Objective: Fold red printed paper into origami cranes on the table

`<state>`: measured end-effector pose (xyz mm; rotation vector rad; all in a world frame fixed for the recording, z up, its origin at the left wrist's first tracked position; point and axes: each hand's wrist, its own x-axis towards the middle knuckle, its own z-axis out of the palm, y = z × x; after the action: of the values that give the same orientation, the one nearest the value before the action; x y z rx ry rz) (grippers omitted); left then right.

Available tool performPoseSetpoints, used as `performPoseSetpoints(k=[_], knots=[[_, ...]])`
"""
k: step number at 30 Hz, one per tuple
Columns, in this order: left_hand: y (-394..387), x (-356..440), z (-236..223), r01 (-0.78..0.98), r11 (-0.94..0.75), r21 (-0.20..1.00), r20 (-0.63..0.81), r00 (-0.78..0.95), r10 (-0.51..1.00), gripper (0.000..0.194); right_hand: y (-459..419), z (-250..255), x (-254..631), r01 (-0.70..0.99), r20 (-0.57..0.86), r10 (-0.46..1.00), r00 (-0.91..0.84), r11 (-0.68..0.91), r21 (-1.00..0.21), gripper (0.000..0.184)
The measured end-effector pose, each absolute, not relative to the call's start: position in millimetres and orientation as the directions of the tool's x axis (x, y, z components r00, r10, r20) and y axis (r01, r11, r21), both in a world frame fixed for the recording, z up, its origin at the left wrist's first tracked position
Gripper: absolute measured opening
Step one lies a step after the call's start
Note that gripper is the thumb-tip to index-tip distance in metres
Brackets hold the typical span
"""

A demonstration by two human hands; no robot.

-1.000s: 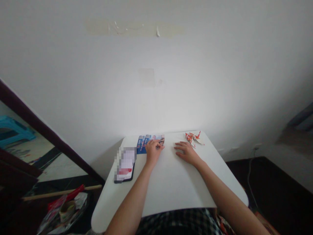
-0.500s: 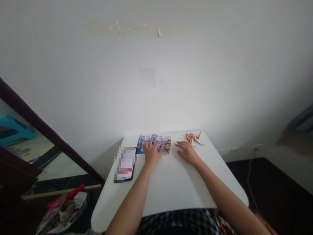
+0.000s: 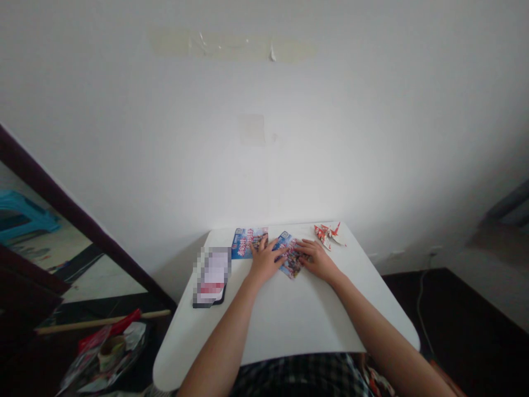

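Fingers spread, my left hand (image 3: 265, 261) lies across the gap between two blue printed paper sheets. One sheet (image 3: 238, 246) lies flat at the back left of the white table, partly under its fingertips. The second sheet (image 3: 293, 267) is turned at a slant between my hands, and my left thumb rests on it. My right hand (image 3: 321, 260) is open, its extended fingertips on the right edge of that slanted sheet. Just beyond my right hand sits a folded red-and-white paper figure (image 3: 328, 234).
A phone (image 3: 212, 275), its screen pixelated, lies at the left side of the white table (image 3: 306, 325). The wall (image 3: 264, 182) stands right behind the table. On the floor to the left is a plastic bag (image 3: 103, 369) with a tape roll.
One sheet has slid out to the right from the overlapping pair and turned at a slant. My left hand has moved right and spread its fingers; my right fingertips now meet that sheet.
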<state>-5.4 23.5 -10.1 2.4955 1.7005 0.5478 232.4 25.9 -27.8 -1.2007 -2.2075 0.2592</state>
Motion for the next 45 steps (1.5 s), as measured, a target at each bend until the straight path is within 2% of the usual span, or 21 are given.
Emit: performPoseSetpoints(k=[4,7,12,16,19,22,24,27,30,45], knots=[[24.2,-6.4,-7.9,0.917,-0.300,0.261,0.300,0.218,0.929,0.041,19.9,-22.6,226.8,0.765,0.391,0.833,-0.390,0.530,-0.366,0.032],[23.3,-5.2,-6.7,0.930,-0.255,0.264,0.325,0.163,0.932,0.037,14.2,-15.5,222.4,0.824,0.396,0.847,-0.356,0.484,-0.294,0.027],[19.8,-1.6,-11.7,0.924,-0.285,0.256,0.315,0.199,0.928,0.036,8.1,-5.2,220.5,0.899,0.371,0.881,-0.294,0.387,-0.204,0.023],[16.3,0.8,-13.4,0.922,-0.304,0.239,0.301,0.227,0.926,0.039,8.2,-5.1,221.7,0.898,0.369,0.887,-0.279,0.377,-0.228,0.024],[13.4,5.5,-11.2,0.926,-0.303,0.226,0.321,0.223,0.921,0.040,10.0,-9.4,219.7,0.873,0.423,0.865,-0.269,0.405,-0.272,0.027],[10.7,12.9,-10.4,0.922,-0.324,0.214,0.350,0.237,0.906,0.047,11.4,-15.5,213.5,0.834,0.485,0.823,-0.295,0.470,-0.291,0.041],[9.3,17.3,-12.1,0.919,-0.336,0.205,0.332,0.258,0.907,0.050,11.5,-19.6,208.3,0.828,0.441,0.829,-0.345,0.490,-0.274,0.048],[7.3,20.4,-16.9,0.916,-0.360,0.176,0.295,0.300,0.907,0.051,10.2,-24.1,202.5,0.832,0.298,0.853,-0.428,0.500,-0.239,0.056],[5.1,20.2,-19.1,0.923,-0.343,0.175,0.271,0.290,0.918,0.051,8.6,-25.1,201.0,0.863,0.213,0.885,-0.415,0.457,-0.218,0.057],[1.6,18.1,-14.7,0.965,-0.178,0.195,0.261,0.124,0.957,0.063,3.7,-27.3,207.7,0.925,0.266,0.915,-0.305,0.351,-0.146,0.057]])
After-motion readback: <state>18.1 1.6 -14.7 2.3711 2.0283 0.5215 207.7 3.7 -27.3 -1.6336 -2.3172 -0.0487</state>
